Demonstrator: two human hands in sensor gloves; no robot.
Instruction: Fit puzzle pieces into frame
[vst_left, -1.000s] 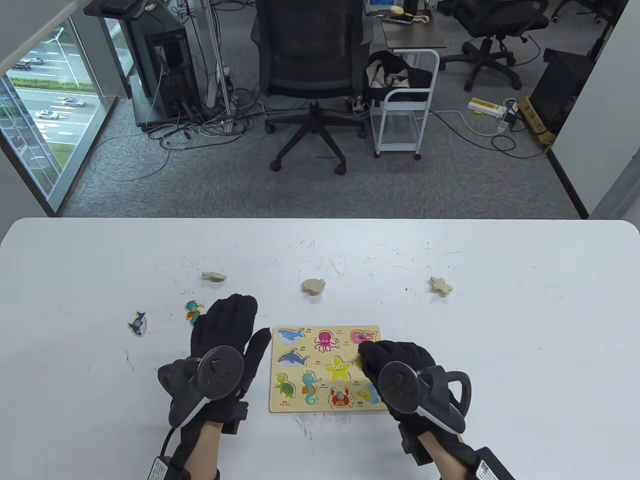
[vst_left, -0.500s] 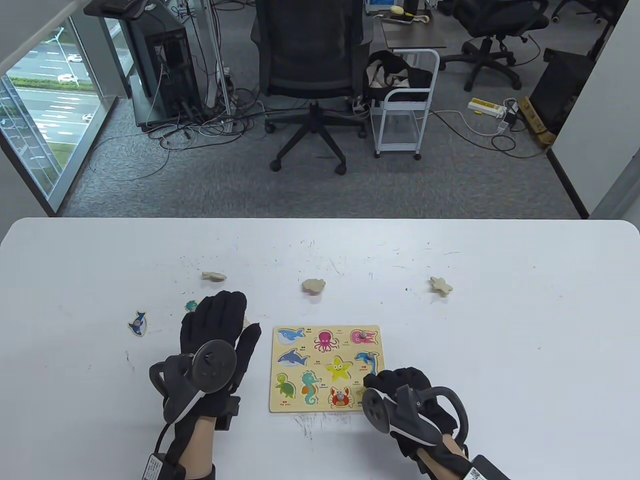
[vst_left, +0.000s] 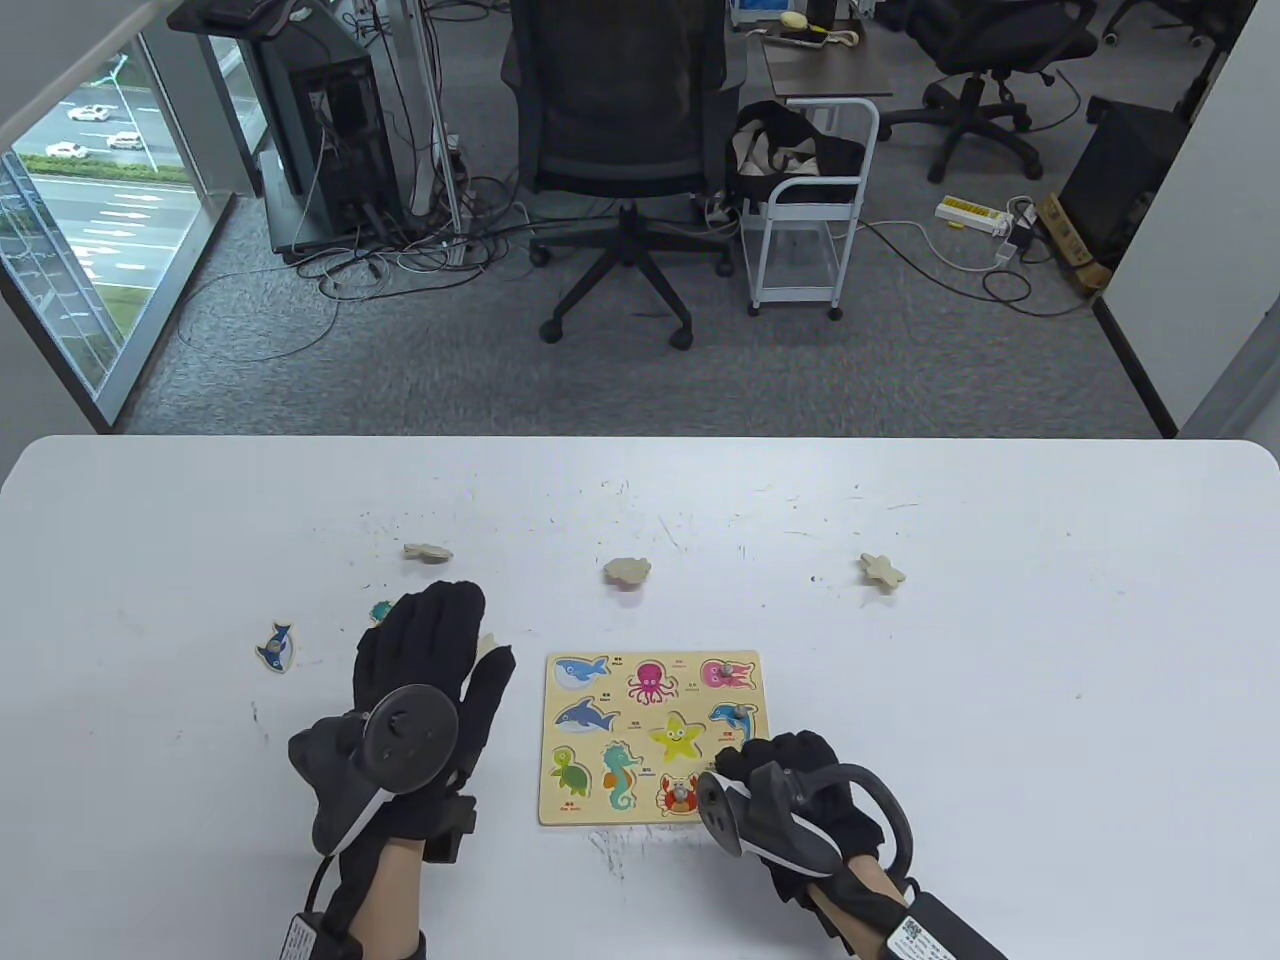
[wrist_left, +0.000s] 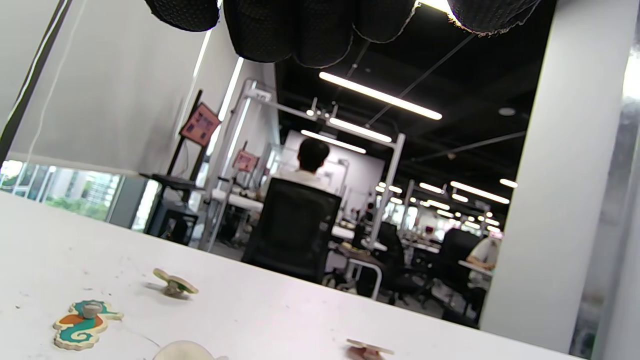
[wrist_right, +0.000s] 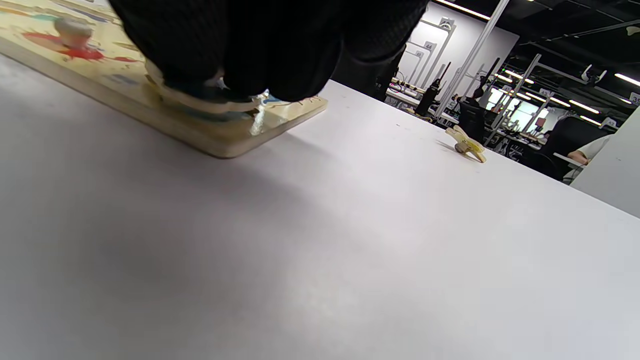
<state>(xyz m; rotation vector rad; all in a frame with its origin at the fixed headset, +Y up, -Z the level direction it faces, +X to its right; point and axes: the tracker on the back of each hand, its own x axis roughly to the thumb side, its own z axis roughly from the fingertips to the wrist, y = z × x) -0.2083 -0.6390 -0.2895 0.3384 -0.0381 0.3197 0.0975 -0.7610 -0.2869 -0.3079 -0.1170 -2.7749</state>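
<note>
My right hand (vst_left: 790, 790) pinches a piece (wrist_right: 210, 102) at the frame's (vst_left: 560, 815) five o'clock corner; my left hand (vst_left: 430, 680) hovers flat, fingers straight.

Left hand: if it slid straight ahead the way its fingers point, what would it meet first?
Probably the seahorse piece, just beyond the left hand's fingertips; farther on lies a plain wooden piece. Height above the table is unclear.

We see grey carpet (vst_left: 900, 340), a black office chair (vst_left: 615, 150), a white trolley (vst_left: 805, 215), tangled cables (vst_left: 400, 250), a window (vst_left: 75, 210) at left, ceiling strip lights (wrist_left: 380, 96) glowing
</note>
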